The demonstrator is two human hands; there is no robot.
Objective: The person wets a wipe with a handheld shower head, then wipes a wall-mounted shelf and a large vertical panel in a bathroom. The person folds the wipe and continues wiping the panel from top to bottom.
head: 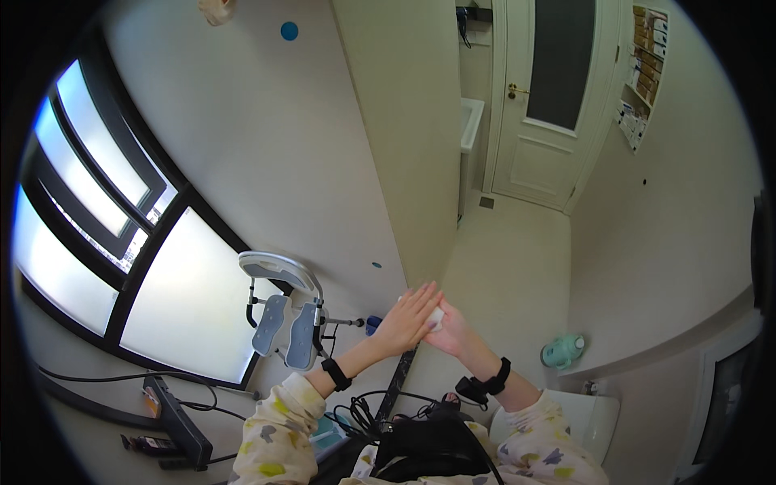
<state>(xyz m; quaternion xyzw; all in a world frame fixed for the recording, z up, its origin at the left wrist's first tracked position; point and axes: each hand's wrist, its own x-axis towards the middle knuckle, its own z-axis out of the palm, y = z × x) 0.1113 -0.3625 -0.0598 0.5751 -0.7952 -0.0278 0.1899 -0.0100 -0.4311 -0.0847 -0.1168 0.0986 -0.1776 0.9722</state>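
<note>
My left hand [403, 322] lies flat across my right hand [451, 334], fingers together and stretched out. A small white thing [436, 319] is pressed between the two palms. Its edge shows beside the left fingers, but I cannot tell whether it is soap, foam or a folded tissue. The right palm is turned up beneath it, and its fingers are mostly hidden. Both hands are held in the air in front of my body, below the end of a partition wall [403, 151].
A grey shower chair [286, 330] stands at left by the frosted window [188, 291]. A toilet [597, 418] is at lower right, near a green jug [564, 351]. Black cables [364, 418] hang before me. Farther off are a washbasin [470, 124] and a door [539, 163].
</note>
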